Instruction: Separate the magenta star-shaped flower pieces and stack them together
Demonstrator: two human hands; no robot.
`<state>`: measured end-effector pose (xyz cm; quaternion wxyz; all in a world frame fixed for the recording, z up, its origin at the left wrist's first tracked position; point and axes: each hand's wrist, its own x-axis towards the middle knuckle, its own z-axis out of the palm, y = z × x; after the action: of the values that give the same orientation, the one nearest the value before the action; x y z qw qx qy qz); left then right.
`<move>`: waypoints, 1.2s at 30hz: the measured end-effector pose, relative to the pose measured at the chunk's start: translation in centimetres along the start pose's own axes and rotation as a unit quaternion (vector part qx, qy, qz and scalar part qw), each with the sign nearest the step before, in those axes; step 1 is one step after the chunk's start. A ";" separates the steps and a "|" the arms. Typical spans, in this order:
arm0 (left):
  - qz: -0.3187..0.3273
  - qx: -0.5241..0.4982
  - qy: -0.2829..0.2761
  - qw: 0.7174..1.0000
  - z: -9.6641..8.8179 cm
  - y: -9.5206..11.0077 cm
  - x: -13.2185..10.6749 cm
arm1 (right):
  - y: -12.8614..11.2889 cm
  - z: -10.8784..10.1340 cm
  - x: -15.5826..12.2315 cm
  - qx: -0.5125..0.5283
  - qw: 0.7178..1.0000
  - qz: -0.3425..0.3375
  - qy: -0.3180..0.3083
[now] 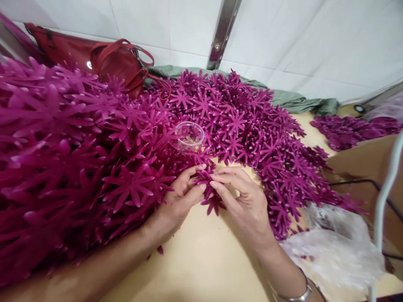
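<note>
Between my two hands are purple artificial flower petals [208,179], star-shaped with narrow lobes and pale tips. My left hand [181,195] pinches them from the left with thumb and fingers. From the right, my right hand [244,197] grips them between thumb and fingertips. Another petal piece [214,204] shows just below the fingers. Just beyond the hands, a clear plastic cup [189,136] stands among the petals; what is inside is hard to make out. A large heap of the same petals [126,184] rises on the left, and more petals [239,121] curve behind and to the right.
A red handbag [118,65] lies behind the heap against the white tiled wall [189,29]. Clear plastic bags [333,256] and a cardboard box [362,163] are at the right, near a pale upright pole [385,188]. The tabletop [195,256] is light yellow.
</note>
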<state>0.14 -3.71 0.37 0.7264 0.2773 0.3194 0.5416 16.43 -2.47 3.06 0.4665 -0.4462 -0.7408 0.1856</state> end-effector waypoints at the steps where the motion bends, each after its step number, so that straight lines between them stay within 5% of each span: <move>1: 0.000 0.001 0.005 1.000 0.0 0.0 0.0 | 0.0 0.0 0.0 -0.001 1.000 -0.001 -0.001; 16: -0.003 -0.030 0.036 0.999 0.6 0.4 -0.1 | 0.1 0.2 -0.4 -0.182 0.976 -0.118 -0.013; 25: -0.012 0.002 0.043 0.999 0.6 0.5 -0.2 | 0.0 0.4 -0.1 0.003 1.000 0.018 0.007; 36: 0.009 0.015 0.026 1.000 0.9 0.9 -0.3 | 0.0 0.6 0.0 0.040 0.998 0.043 0.005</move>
<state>0.22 -3.78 1.71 0.7084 0.2774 0.3438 0.5504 15.97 -2.39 2.74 0.4795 -0.4595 -0.7105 0.2329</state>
